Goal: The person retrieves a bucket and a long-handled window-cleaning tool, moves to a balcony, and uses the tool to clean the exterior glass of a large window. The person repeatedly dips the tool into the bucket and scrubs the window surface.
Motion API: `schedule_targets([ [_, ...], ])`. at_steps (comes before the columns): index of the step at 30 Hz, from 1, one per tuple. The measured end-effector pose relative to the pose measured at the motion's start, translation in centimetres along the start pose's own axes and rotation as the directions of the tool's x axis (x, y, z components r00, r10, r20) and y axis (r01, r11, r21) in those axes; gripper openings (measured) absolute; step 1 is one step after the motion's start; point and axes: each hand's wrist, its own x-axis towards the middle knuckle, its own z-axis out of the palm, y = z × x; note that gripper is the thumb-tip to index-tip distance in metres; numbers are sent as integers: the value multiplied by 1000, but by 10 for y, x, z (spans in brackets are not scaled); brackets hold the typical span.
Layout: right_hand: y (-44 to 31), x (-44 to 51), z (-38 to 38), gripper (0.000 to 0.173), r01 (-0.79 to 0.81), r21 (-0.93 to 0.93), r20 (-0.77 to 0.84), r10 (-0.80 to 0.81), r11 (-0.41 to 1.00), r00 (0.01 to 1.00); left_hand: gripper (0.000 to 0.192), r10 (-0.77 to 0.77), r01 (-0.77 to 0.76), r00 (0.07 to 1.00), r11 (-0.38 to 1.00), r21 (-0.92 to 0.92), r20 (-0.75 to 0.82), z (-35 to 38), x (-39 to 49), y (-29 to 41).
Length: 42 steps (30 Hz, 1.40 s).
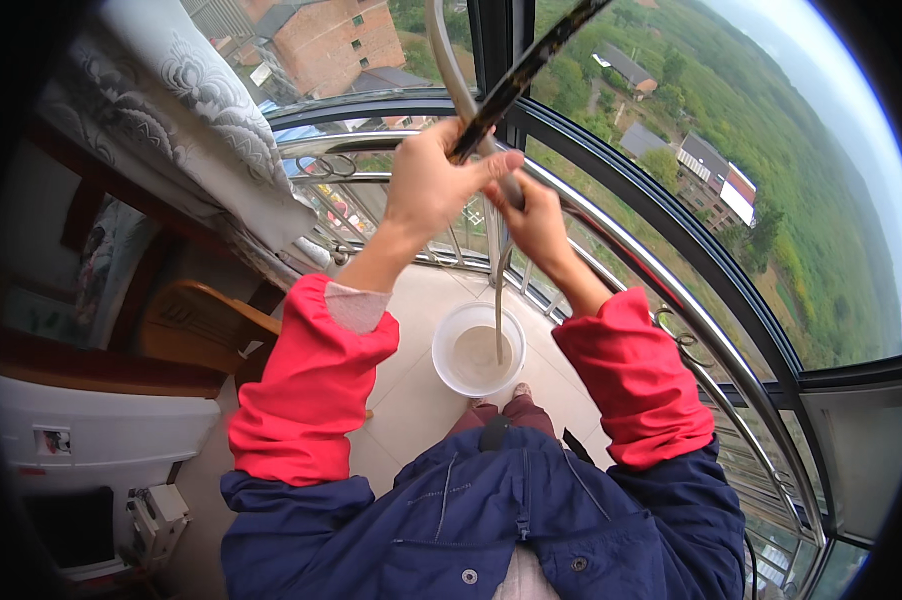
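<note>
My left hand [432, 176] is closed around the lower end of a dark, worn pole [529, 75], which slants up to the right. Just right of it and slightly lower, my right hand [529, 217] grips a grey cloth or flexible strip [451, 60] that passes behind the pole. From below my right hand, a thin stream of murky water [499, 307] falls into a white plastic bucket [441, 349]. Cloudy water [481, 356] stands in the bucket, which rests on the tiled floor in front of my feet.
A curved stainless steel railing [616, 255] runs along the window frame [646, 187]. At the left hangs a patterned curtain [218, 97], above a wooden chair [195, 322]. A white appliance or cabinet [120, 420] stands lower left.
</note>
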Motion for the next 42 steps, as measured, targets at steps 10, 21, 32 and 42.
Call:
schedule_targets([
  [10,107,-196,15,35,-679,-185,109,701,711,705,36,-215,204,976,955,-215,-29,62,-83,-80],
  [21,106,-252,31,82,-580,372,282,506,725,815,34,-262,263,964,917,-300,43,181,-91,-92],
  [32,128,-247,68,31,-568,337,-14,607,751,795,36,-178,283,948,853,-439,264,197,-82,-106],
  [42,119,-187,105,14,-493,564,-98,647,663,756,55,-226,138,951,922,362,213,85,-320,-234],
])
